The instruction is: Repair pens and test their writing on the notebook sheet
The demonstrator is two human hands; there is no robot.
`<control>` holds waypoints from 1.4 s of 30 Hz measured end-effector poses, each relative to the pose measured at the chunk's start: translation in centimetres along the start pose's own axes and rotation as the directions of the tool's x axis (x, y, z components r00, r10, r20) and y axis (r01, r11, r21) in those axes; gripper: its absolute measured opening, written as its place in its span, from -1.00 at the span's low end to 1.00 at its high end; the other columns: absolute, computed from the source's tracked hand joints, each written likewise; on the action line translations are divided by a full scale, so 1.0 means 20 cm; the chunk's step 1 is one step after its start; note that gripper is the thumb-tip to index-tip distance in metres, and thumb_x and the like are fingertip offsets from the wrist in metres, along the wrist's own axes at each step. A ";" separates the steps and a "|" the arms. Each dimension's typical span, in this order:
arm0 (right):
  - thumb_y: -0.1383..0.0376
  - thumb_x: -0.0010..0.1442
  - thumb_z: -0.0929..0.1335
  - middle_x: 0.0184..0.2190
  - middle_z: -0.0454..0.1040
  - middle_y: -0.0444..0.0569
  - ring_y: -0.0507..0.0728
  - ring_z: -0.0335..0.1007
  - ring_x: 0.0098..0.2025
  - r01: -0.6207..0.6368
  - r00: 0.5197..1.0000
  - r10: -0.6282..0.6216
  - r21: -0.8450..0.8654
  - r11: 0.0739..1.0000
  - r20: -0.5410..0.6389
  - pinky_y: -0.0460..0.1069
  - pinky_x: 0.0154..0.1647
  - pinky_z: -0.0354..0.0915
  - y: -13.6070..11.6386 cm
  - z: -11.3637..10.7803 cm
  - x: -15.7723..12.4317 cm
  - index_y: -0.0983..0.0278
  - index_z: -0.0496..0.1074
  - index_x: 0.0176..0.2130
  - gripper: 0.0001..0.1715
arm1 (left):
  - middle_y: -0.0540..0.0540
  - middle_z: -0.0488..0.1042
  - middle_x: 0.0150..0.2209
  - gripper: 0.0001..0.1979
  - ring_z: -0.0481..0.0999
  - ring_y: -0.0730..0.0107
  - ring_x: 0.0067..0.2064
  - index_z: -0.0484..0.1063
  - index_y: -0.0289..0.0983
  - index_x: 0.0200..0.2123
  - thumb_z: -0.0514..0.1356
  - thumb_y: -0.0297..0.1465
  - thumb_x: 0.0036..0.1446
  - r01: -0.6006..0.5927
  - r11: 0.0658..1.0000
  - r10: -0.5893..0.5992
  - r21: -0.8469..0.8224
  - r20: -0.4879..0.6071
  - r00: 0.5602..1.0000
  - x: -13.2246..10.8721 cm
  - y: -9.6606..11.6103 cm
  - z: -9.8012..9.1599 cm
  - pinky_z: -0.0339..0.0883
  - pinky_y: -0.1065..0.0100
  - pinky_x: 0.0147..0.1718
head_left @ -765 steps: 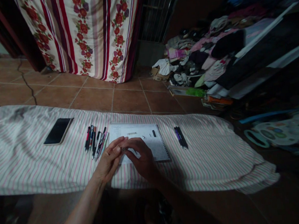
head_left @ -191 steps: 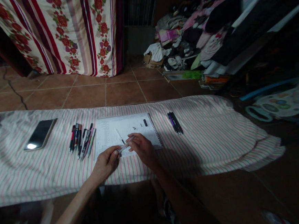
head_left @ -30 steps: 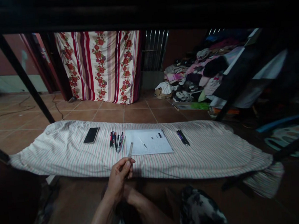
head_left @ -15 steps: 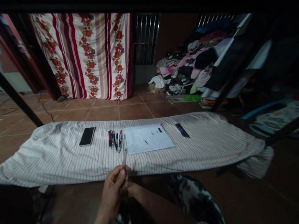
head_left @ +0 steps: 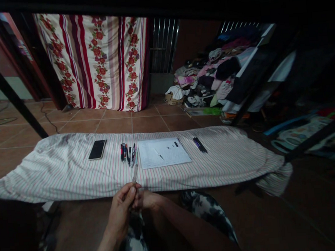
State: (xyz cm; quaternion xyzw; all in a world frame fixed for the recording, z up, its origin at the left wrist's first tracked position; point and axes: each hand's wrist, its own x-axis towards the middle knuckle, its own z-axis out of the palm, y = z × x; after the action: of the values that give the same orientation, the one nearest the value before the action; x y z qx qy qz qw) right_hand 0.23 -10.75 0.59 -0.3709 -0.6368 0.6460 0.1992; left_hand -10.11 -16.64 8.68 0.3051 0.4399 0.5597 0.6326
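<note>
My left hand (head_left: 123,206) is closed, with thumb and fingers pinching a slim pale pen (head_left: 135,173) that points up and away from me. Close against it on the right is my right hand (head_left: 146,200), fingers curled in around the pen's lower end; the left hand partly covers them, and what they grip is hidden. Just beyond the pen's tip, a row of several pens (head_left: 128,155) lies on the striped cloth (head_left: 70,179). A spiral notebook (head_left: 150,161) rests to their right, with a white pen (head_left: 159,154) and a small dark piece (head_left: 176,144) on its page.
A phone (head_left: 98,150) lies left on the cloth, and a few dark pens (head_left: 199,145) lie right of the notebook. Dark metal bars (head_left: 14,95) frame the table. A floral curtain (head_left: 110,64) hangs behind, beside a heap of clothes (head_left: 210,75).
Both hands and the held pen have shifted slightly left and up in view. More of my right hand and forearm shows. The camera has moved a little; things on the cloth stay put.
</note>
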 end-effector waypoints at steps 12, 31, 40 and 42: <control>0.13 -0.02 0.39 -0.18 0.37 -0.01 -0.04 0.27 -0.39 0.358 0.876 -0.203 0.308 0.881 -0.438 -0.17 -0.58 0.07 -0.48 -0.27 -0.68 0.21 0.35 -0.06 -0.49 | 0.06 0.25 -0.59 -0.73 0.18 0.59 -0.56 0.46 -0.32 -0.40 0.26 -0.21 -0.06 -0.014 1.000 0.016 -0.010 0.265 0.964 -0.11 -0.06 0.29 0.05 0.49 -0.55; 0.13 -0.06 0.41 -0.50 0.30 -0.18 -0.02 0.26 -0.44 0.382 0.756 -0.336 -0.039 0.923 -0.562 -0.10 -0.41 0.25 -0.52 -0.32 -1.03 0.26 0.28 -0.42 -0.69 | 0.00 0.34 -0.57 -0.54 0.20 0.51 -0.53 0.51 -0.38 -0.37 0.30 -0.10 -0.22 -0.206 0.935 0.144 0.288 0.222 0.964 -0.37 -0.10 0.58 0.05 0.44 -0.53; 0.17 0.00 0.38 -0.21 0.48 0.00 0.00 0.34 -0.38 0.322 0.865 -0.246 0.109 0.940 -0.438 -0.14 -0.54 0.12 -0.54 -0.37 -1.10 0.26 0.41 -0.13 -0.59 | 0.07 0.22 -0.63 -0.66 0.17 0.56 -0.57 0.50 -0.39 -0.37 0.23 -0.19 -0.05 -0.141 0.974 0.069 0.177 0.360 0.930 -0.34 -0.15 0.60 0.00 0.45 -0.55; 0.19 -0.03 0.41 -0.30 0.50 -0.03 0.00 0.35 -0.38 0.308 0.853 -0.218 0.120 0.944 -0.474 -0.14 -0.53 0.13 -0.53 -0.36 -1.10 0.29 0.44 -0.22 -0.66 | 0.06 0.22 -0.64 -0.65 0.17 0.56 -0.58 0.50 -0.40 -0.38 0.24 -0.18 -0.07 -0.132 0.974 0.054 0.185 0.374 0.926 -0.34 -0.15 0.61 -0.01 0.45 -0.56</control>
State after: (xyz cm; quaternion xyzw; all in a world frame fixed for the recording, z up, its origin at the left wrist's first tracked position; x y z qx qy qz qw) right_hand 17.45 -20.74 16.54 -0.3998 -0.5519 0.5660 0.4639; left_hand 2.19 -22.58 12.67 0.4889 0.3547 0.4737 0.6409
